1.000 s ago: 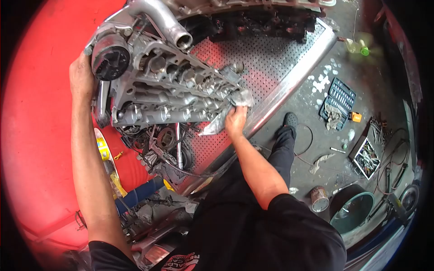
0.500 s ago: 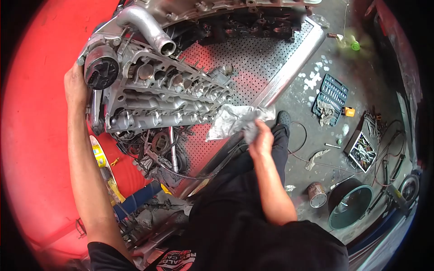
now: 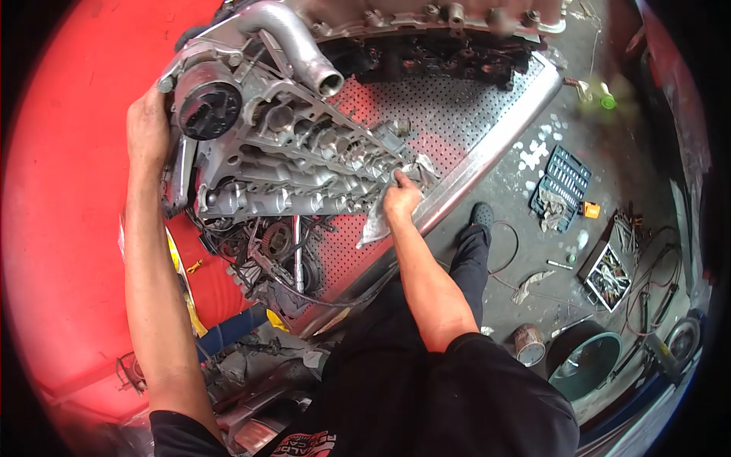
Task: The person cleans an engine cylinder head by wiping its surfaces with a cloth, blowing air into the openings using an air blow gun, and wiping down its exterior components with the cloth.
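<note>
A grey metal engine part [image 3: 304, 167] with rows of openings stands tilted over a perforated metal surface [image 3: 449, 114]. My left hand [image 3: 148, 126] grips its upper left end, beside a round black cap [image 3: 209, 110]; the fingertips are partly hidden. At the lower right end of the engine part, my right hand [image 3: 401, 199] is closed on a crumpled whitish cloth [image 3: 373, 227] and presses it against the metal. A silver pipe [image 3: 301, 53] curves across the top of the part.
Pulleys and hoses [image 3: 278, 240] lie below the engine part. A dark metal assembly [image 3: 434, 57] spans the top. On the floor are a socket set [image 3: 567, 175], a tool box [image 3: 609, 278], a can [image 3: 528, 344] and a green tub [image 3: 601, 365].
My right hand drew back with the cloth half a second ago and is now against the end of the engine part again. My left hand keeps its hold.
</note>
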The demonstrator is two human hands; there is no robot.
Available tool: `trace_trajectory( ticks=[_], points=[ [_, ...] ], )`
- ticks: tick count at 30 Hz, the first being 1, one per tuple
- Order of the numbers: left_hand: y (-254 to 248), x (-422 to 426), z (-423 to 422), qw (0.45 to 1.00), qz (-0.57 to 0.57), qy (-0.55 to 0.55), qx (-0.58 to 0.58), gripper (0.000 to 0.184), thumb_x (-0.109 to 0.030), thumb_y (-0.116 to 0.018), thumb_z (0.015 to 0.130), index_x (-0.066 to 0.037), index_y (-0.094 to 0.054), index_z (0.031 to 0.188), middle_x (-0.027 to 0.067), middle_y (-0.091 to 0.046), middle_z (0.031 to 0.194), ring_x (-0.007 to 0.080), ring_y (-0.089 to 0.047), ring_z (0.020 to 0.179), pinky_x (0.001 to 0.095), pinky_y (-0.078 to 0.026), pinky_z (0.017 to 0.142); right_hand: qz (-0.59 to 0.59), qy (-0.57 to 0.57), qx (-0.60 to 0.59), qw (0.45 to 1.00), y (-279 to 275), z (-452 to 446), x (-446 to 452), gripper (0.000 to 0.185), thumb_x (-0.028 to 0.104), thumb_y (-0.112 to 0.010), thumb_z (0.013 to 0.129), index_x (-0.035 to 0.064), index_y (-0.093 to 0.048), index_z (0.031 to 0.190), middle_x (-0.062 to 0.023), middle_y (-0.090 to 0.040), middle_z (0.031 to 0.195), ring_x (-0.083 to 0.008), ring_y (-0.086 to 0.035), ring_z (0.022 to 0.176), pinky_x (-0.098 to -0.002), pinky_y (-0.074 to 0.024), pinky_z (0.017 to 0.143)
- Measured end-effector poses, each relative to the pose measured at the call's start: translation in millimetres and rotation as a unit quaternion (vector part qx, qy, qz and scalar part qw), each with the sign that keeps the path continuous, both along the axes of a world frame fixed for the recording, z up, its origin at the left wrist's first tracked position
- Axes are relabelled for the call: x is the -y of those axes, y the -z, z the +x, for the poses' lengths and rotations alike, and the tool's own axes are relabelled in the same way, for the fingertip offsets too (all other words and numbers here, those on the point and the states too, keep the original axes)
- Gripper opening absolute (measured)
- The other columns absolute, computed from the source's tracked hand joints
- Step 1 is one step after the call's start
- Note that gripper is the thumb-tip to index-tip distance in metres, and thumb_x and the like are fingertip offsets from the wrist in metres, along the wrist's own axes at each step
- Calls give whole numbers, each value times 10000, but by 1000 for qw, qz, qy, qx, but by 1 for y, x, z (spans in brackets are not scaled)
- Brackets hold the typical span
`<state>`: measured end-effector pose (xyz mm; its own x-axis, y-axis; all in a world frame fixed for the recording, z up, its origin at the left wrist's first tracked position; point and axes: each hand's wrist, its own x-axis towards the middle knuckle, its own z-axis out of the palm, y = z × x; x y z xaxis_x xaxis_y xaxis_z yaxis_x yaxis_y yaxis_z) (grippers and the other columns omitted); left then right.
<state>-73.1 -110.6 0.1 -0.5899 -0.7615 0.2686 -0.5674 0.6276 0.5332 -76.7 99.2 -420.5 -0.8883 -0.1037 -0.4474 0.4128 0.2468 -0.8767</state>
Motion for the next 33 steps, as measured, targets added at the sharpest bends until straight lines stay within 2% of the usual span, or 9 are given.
trace_trajectory(
  ticks=[6,7,11,13,17,19,25,29,33],
  points=[
    [7,28,6,999,3,46,-4,530,-415,-457,956,82,-641,931,80,-608,732,151,-521,707,336,-422,654,-119,135,49,982,-29,-18,-71,216,-9,-602,839,14,-673,1042,-54,-662,817,-112,-595,708,-260,-488,613],
    [7,32,7,998,-31,50,1,525,-411,-451,957,78,-642,934,87,-618,739,160,-531,714,342,-425,661,-310,336,97,884,-6,-22,-82,253,-8,-606,824,12,-610,1076,-56,-631,804,-116,-581,687,-250,-478,585],
    [8,35,8,983,-143,87,76,496,-390,-416,963,59,-626,943,169,-617,754,221,-554,700,374,-433,678,-195,207,137,949,-3,-12,-82,116,20,-621,832,34,-561,931,-15,-581,808,-136,-561,680,-283,-498,642],
    [6,32,8,970,-193,106,104,472,-365,-396,972,48,-621,936,204,-615,774,268,-573,706,392,-438,688,18,47,-77,996,-4,-12,-64,192,82,-643,810,-52,-617,944,-101,-652,875,-186,-615,778,-309,-499,735],
    [7,37,10,932,-297,128,162,426,-307,-362,988,24,-620,914,244,-636,836,360,-619,761,422,-448,706,38,-69,-244,966,8,10,2,360,87,-582,793,-87,-591,1108,-264,-628,1104,-409,-586,1059,-447,-437,944],
    [-1,20,9,971,-172,75,147,465,-379,-371,959,-19,-665,964,240,-663,929,371,-651,883,433,-476,781,102,-151,-122,976,-21,1,6,302,77,-571,780,-67,-625,1039,-287,-606,1138,-435,-552,1099,-478,-412,973],
    [8,36,11,983,-127,65,118,536,-463,-368,963,-27,-670,1046,229,-685,919,356,-656,869,407,-480,794,155,-542,-161,810,-28,-29,-50,226,164,-643,766,-14,-659,905,-261,-658,876,-421,-633,873,-486,-495,792],
    [-1,-3,-3,992,-116,-10,56,507,-416,-450,897,33,-680,852,257,-647,778,357,-649,745,422,-479,716,21,-392,-287,874,-39,28,-74,243,164,-659,802,17,-664,995,-215,-637,877,-410,-591,849,-478,-480,788],
    [-4,-4,-2,990,-118,4,73,520,-420,-442,899,46,-659,819,249,-635,738,367,-635,715,433,-463,685,88,-550,-484,675,-21,35,-44,263,177,-542,877,53,-620,1096,-153,-598,1088,-326,-527,1052,-452,-386,944]
  ],
)
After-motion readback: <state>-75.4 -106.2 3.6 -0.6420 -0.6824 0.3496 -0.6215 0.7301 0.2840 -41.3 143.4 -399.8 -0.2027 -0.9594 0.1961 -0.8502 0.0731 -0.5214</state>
